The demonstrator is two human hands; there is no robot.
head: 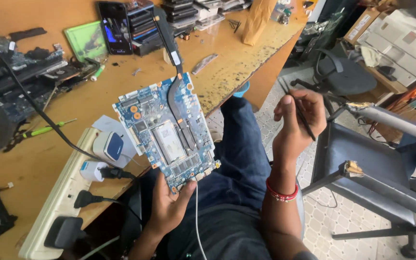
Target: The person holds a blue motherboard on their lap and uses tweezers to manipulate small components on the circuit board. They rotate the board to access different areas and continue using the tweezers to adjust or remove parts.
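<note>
Left hand (pixel 169 204) gripping blue circuit board (pixel 167 130) underneath.

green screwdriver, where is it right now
In the head view the green screwdriver lies on the wooden workbench, left of the blue laptop motherboard in the left hand, beside a black cable.

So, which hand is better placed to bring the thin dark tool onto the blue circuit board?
The right hand, probably. It already pinches the thin dark tool and is raised free beside the blue circuit board. The left hand grips the board's lower edge and supports it, so it is occupied.
</note>
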